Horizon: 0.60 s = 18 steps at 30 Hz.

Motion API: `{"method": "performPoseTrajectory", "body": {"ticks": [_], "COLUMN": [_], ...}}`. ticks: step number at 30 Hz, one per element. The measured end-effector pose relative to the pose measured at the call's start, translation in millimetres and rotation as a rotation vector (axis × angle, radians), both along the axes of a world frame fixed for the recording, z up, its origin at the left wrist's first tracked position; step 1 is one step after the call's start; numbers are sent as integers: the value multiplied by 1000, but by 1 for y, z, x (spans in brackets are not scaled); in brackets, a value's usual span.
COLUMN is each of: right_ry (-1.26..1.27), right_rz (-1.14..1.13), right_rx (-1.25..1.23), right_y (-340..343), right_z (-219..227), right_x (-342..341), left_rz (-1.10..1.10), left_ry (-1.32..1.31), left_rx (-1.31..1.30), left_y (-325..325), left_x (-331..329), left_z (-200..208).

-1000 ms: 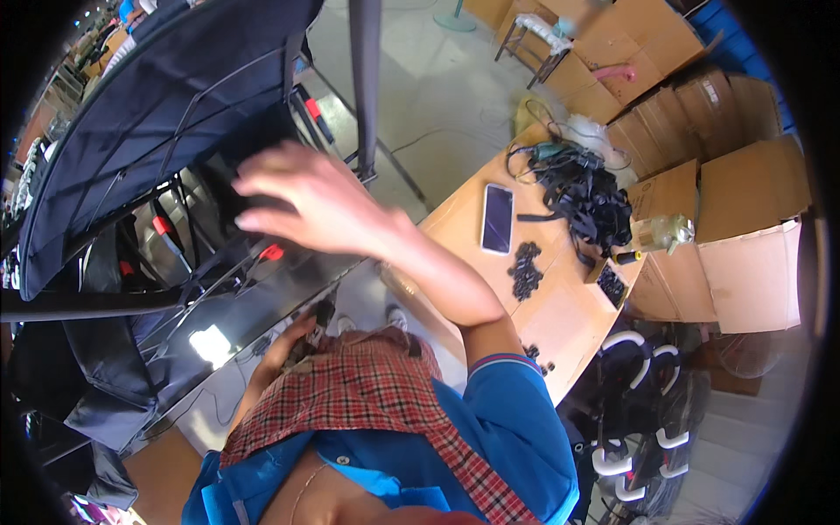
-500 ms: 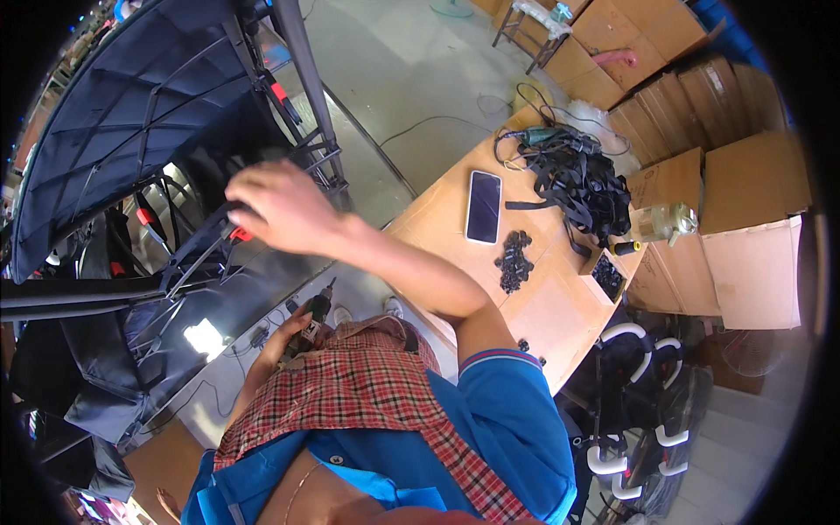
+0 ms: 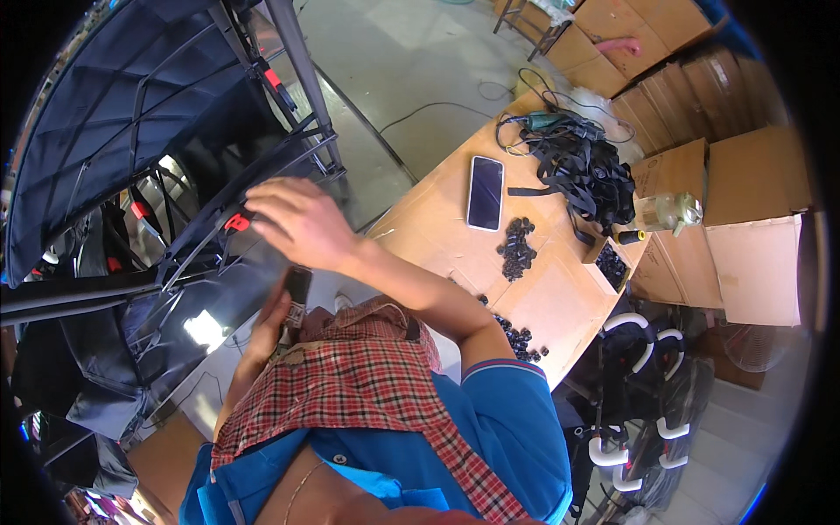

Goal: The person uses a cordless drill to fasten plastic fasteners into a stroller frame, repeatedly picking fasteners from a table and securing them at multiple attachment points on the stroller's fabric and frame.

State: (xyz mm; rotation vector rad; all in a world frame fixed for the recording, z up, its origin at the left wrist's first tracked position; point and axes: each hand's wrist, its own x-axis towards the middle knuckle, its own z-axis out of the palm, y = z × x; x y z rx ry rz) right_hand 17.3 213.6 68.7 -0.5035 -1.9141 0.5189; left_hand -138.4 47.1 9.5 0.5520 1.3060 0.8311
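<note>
My right hand [image 3: 302, 220] reaches across to a black folding frame, its bent fingers drawn together beside a red clip [image 3: 236, 222] on a black bar. What the fingertips hold is hidden behind the hand. Low at my left side, my left hand [image 3: 276, 317] is closed round a dark power drill [image 3: 298, 285], partly blurred. The frame carries a large dark fabric canopy [image 3: 79, 131] at the upper left. Another red clip [image 3: 273, 79] sits higher on the frame, by a thick grey-black tube [image 3: 302, 70].
To the right stands a cardboard-topped table [image 3: 437, 223] bearing a phone [image 3: 485, 192], small black parts [image 3: 517, 249], a heap of black straps [image 3: 582, 171] and a small box [image 3: 605, 265]. Cartons [image 3: 752, 175] stack beyond it. White-handled black frames [image 3: 626, 337] stand at the lower right.
My right hand has shifted a little right and down from the red clip, uncovering more of it. The drill in my left hand has moved left and slightly up.
</note>
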Motion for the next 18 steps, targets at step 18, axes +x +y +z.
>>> {"method": "performPoseTrajectory", "body": {"ticks": [18], "right_ry": [317], "right_rz": [-781], "right_rx": [-615], "right_y": [101], "right_z": [-137], "right_x": [251], "left_rz": [523], "left_ry": [631], "left_rx": [659], "left_y": [114], "left_x": [-36], "left_z": [66]}}
